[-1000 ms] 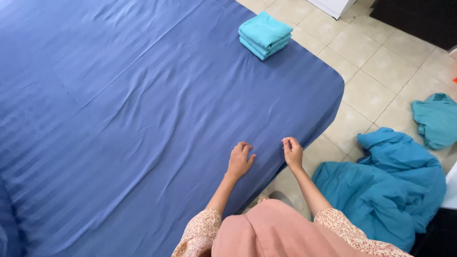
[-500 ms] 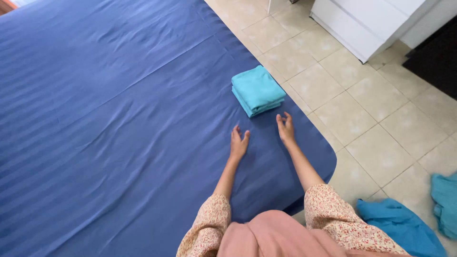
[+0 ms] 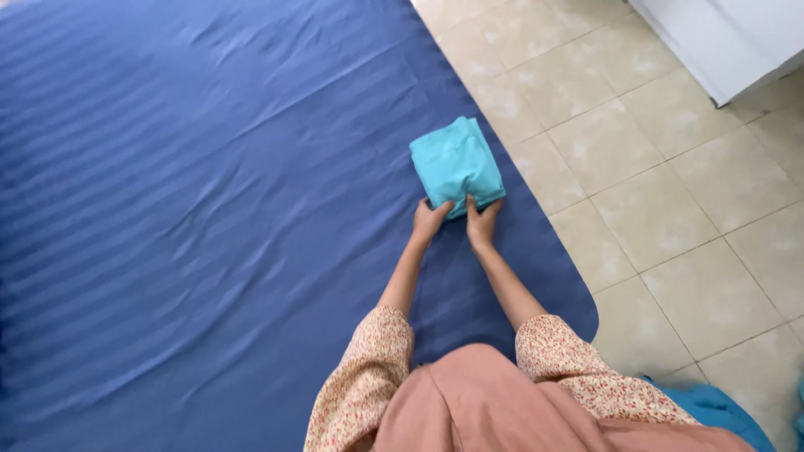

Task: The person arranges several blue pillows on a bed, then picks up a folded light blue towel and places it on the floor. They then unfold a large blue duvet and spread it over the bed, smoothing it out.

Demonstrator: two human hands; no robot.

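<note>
Head view has swung since half a second ago: I now see more of the bed (image 3: 209, 209) and less of the tiled floor (image 3: 670, 192), and both hands have moved up to the cloth (image 3: 456, 163). Earlier they lay flat on the sheet, short of it. That cloth is a turquoise folded square near the bed's right edge. My left hand (image 3: 429, 223) and right hand (image 3: 482, 224) touch its near edge, fingers (image 3: 444, 207) curled on it; I cannot tell if they grip.

1. Bed (image 3: 209, 209): covered by dark blue striped sheet, lightly creased.
2. Folded turquoise cloth (image 3: 456, 163) lies on the sheet near bed's right edge.
3. Beige tiled floor (image 3: 670, 192) beside bed; blue fabric (image 3: 712, 410) on it.
</note>
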